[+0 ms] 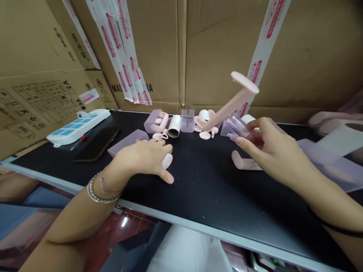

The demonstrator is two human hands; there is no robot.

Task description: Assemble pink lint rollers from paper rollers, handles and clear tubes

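My left hand (146,156) is low over the table with thumb and fingers apart. A pale round disc (167,161) shows on edge between its thumb and fingers; whether they grip it cannot be told. Beside its fingertips lie a translucent purple box (129,141) and small pink plastic parts (160,136). My right hand (265,145) is closed on a clear purple plastic piece (237,125), held between thumb and fingers above the table. Beneath that hand rests a pink curved part (245,161). A long pink bar with a round end (229,107) slants upward behind the piece.
A cardboard wall (215,49) closes off the back. Cardboard tubes (174,126) and purple holders (187,121) line the rear of the black table (195,200). At left are a phone (98,145) and a white-and-blue case (79,126). Purple boxes (331,162) stand at right.
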